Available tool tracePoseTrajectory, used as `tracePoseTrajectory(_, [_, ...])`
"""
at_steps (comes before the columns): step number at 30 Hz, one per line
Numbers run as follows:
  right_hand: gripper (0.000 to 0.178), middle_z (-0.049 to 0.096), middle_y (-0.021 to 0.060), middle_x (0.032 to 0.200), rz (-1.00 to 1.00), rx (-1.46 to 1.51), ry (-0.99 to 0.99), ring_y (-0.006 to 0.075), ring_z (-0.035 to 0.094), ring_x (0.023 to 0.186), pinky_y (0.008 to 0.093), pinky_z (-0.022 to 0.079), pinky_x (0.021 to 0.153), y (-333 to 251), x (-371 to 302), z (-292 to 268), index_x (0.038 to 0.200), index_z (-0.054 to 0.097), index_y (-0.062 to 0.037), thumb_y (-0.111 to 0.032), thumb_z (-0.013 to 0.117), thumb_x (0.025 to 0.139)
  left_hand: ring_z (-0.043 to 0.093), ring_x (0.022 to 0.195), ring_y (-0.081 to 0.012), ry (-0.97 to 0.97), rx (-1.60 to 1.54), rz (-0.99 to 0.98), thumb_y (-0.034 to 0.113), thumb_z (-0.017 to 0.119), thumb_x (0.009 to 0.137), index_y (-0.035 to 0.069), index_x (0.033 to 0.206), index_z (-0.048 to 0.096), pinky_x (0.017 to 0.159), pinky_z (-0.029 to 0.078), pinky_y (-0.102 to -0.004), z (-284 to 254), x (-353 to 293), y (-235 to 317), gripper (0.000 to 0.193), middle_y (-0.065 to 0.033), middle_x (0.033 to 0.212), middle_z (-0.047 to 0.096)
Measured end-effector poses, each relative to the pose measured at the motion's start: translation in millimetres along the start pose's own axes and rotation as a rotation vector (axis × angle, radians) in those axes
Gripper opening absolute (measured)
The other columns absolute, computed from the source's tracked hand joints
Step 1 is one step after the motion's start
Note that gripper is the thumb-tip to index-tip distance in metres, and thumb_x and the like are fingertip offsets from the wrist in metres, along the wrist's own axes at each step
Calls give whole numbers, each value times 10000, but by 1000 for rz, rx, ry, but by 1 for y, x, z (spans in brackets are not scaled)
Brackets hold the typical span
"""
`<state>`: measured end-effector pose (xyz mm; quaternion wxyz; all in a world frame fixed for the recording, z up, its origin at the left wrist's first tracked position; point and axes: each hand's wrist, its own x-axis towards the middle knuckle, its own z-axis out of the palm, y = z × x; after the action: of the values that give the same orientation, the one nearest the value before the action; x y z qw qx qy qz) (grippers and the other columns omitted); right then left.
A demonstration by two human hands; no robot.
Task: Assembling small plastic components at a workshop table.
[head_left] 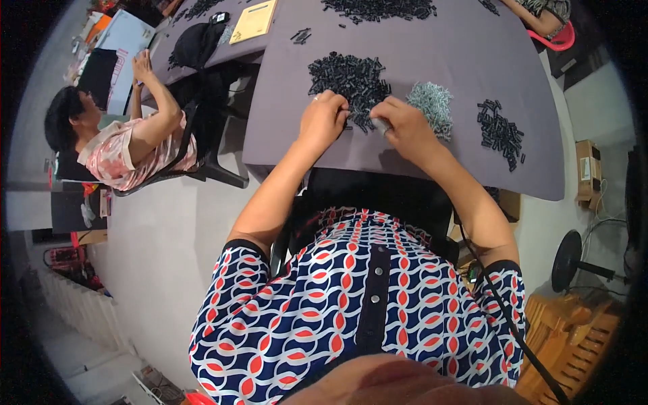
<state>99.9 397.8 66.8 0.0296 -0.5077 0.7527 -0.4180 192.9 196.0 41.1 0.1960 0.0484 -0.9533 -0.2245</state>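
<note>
A pile of small black tube-like pieces [344,73] lies on the grey-clothed table [466,47] in front of me. At its near left edge my left hand [324,120] is closed, fingertips pinched together; what they hold is too small to make out. Along the near right edge of the pile, my right hand [407,127] is closed with a small grey piece [382,126] showing by its fingers. A heap of small silvery metal pieces [430,106] sits just beyond my right hand. Farther right is a smaller group of black pieces [500,135].
More black pieces [378,9] lie at the far side, with a few loose ones [301,36] nearer. A yellow booklet [254,21] and a black bag [196,46] are at the left. One person [131,145] sits left; another's arm [540,20] shows far right, beside a red chair [561,37].
</note>
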Motion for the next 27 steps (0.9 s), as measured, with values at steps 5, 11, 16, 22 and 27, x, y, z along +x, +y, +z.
tracePoseTrajectory(5, [273,606,124,921,80,34,79,292,619,819,320,490,728,19,-29,-5,965,640,-2,78,557,717,577,853,-341,111,-104,73,73,669,823,35,894,607,743,479,-403,-1,-2,-3,102,-127,887,600])
tracePoseTrajectory(11, [262,629,139,938,252,165,152,303,636,851,347,499,741,23,-59,-6,987,643,-12,53,591,739,577,634,-136,130,-860,-329,74,615,920,16,877,594,603,467,-259,-1,0,11,75,-59,780,642])
tracePoseTrajectory(16, [223,635,123,922,299,232,176,263,645,825,331,501,711,24,-64,-4,982,647,-9,36,611,766,671,751,-130,-37,-1209,-616,8,653,888,12,1022,652,667,550,-236,0,-13,15,134,-68,895,695])
tracePoseTrajectory(22, [214,650,69,923,352,336,181,157,637,848,273,497,750,32,-70,-2,995,651,-8,55,611,795,683,818,-154,-89,-1315,-564,-34,656,866,-4,1102,647,738,570,-261,1,-30,44,239,-81,919,699])
tracePoseTrajectory(27, [211,664,47,942,397,597,186,93,625,886,241,499,799,4,-65,-4,1033,641,-13,52,624,832,665,825,-126,-165,-1270,-526,-49,650,863,-9,1122,639,763,571,-263,14,-49,60,262,-63,953,688])
